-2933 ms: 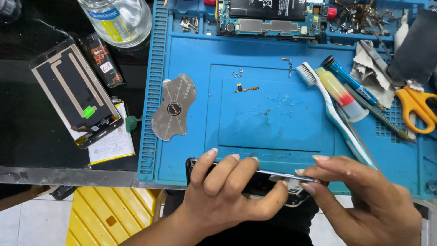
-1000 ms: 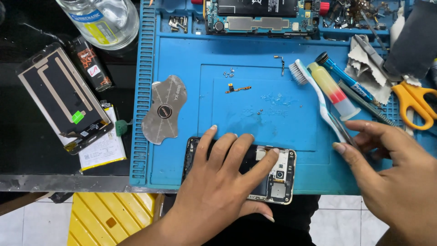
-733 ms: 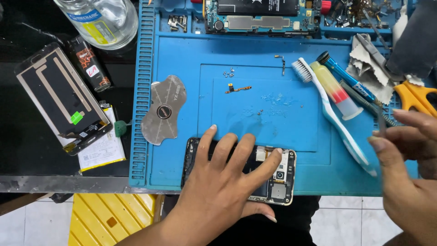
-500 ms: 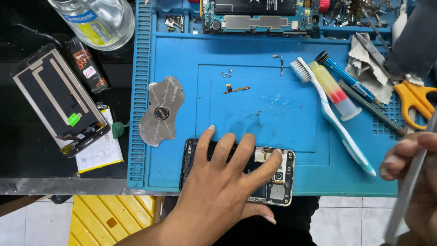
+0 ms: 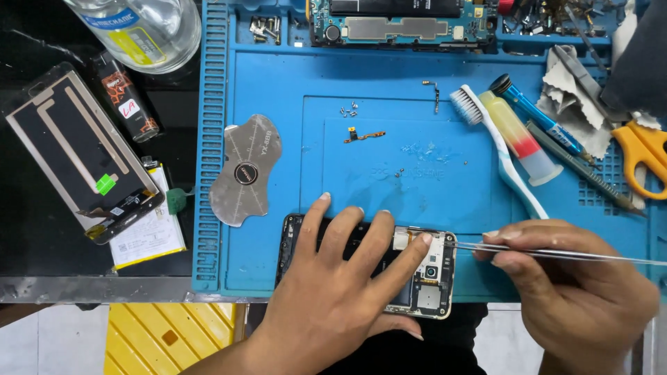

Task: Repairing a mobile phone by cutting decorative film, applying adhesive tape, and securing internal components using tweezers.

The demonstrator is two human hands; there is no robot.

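An opened phone frame [image 5: 429, 285] lies at the front edge of the blue work mat [image 5: 278, 104]. My left hand [image 5: 340, 278] lies flat on it, fingers spread, pressing it down. My right hand [image 5: 577, 292] pinches thin metal tweezers [image 5: 556, 253], held nearly level, with the tips at the phone's upper right corner beside my left index fingertip. A small orange flex cable [image 5: 365, 135] and a few tiny screws [image 5: 349, 110] lie on the mat farther back.
A metal pry disc [image 5: 244, 177] lies left on the mat. A toothbrush [image 5: 497, 149], small tube [image 5: 522, 139], blue pen tool [image 5: 538, 114] and orange scissors [image 5: 643, 160] sit right. A circuit board [image 5: 396, 21] is at the back; a screen panel [image 5: 80, 149], battery [image 5: 149, 232] and bottle [image 5: 149, 28] stand left.
My right hand picked up the tweezers from the right side of the mat and brought their tips to the phone's corner. My left hand stayed pressed on the phone.
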